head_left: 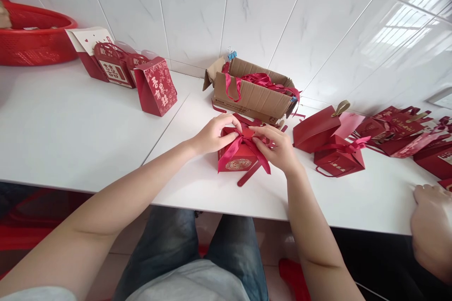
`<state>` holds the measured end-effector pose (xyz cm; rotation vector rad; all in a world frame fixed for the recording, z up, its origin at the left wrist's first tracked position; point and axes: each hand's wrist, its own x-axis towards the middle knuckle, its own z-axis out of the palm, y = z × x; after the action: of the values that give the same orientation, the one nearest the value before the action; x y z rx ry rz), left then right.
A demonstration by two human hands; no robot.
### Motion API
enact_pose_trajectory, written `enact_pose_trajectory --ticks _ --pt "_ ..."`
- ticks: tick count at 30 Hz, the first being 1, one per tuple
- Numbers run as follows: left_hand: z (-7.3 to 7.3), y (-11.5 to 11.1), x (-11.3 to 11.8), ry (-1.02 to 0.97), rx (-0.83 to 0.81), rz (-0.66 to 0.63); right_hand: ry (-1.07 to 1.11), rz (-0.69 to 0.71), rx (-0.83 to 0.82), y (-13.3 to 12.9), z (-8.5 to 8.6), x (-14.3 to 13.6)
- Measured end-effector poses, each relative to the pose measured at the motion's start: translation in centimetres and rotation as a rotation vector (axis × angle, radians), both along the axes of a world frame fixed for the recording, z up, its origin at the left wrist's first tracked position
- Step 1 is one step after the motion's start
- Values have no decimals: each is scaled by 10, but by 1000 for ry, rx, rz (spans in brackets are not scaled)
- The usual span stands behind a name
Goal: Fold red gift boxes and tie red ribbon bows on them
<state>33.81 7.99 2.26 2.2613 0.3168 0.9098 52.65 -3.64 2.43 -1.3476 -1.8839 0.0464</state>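
Note:
A red gift box (238,163) with a gold round emblem stands on the white table in front of me. A crimson ribbon (229,153) is tied at its top, with two tails hanging down the front. My left hand (217,134) pinches the ribbon at the left of the knot, thumb and fingers together. At the right of the knot, my right hand (275,143) is closed at the box top, its thumb and fingertips on the ribbon. A red strip (249,175) lies beside the box's lower right.
Behind the box, a cardboard box (252,96) holds loose ribbons. Several red gift boxes (157,87) stand at the left, near a red plastic basket (35,40). More boxes stand right, including a ribboned one (339,157). Another person's hand (432,216) rests at the right table edge.

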Motion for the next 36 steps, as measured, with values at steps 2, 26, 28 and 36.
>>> enact_pose_trajectory --ticks 2,26,28,36 --pt "0 0 1 -15 12 13 13 2 16 1 -1 0" --pt "-5 10 1 -115 217 128 -22 107 13 6 -14 0" --pt "-5 12 1 -130 231 138 -43 115 -31 4 -14 -1" --pt "-4 13 0 -121 168 105 -70 81 16 3 -11 -5"
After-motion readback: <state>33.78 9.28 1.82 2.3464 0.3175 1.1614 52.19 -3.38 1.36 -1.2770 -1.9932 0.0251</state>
